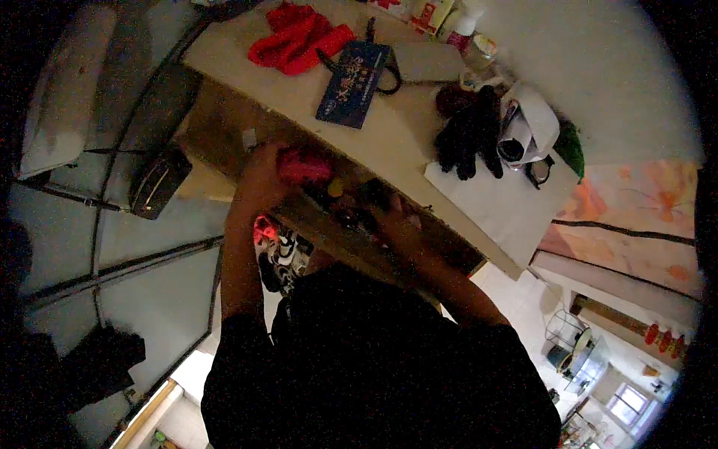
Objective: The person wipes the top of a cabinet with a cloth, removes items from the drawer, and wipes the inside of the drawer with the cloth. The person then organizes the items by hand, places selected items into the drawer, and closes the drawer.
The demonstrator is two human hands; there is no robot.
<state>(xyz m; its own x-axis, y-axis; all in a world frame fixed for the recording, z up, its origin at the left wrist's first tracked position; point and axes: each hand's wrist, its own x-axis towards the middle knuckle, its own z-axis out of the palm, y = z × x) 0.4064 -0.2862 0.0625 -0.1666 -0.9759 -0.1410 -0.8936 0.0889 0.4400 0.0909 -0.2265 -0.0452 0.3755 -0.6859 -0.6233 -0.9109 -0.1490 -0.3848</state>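
Black shirt (374,367) fills the lower centre, nearest the camera. Left hand (263,173): fingers at the pink item (305,166); whether they grasp it cannot be told. Right hand (398,222): fingers beside the dark item (375,193); dim light hides them, so their closure cannot be told either. Both hands are inside the open drawer (318,217). Pink item location: in the drawer, toward its left part. Yellow item (336,187): between the hands. Tabletop (284,97), above the drawer: red cloth (299,39) at the far left; blue card (354,84) right of it; black glove (473,138) farther right, beside the white roll (529,123).
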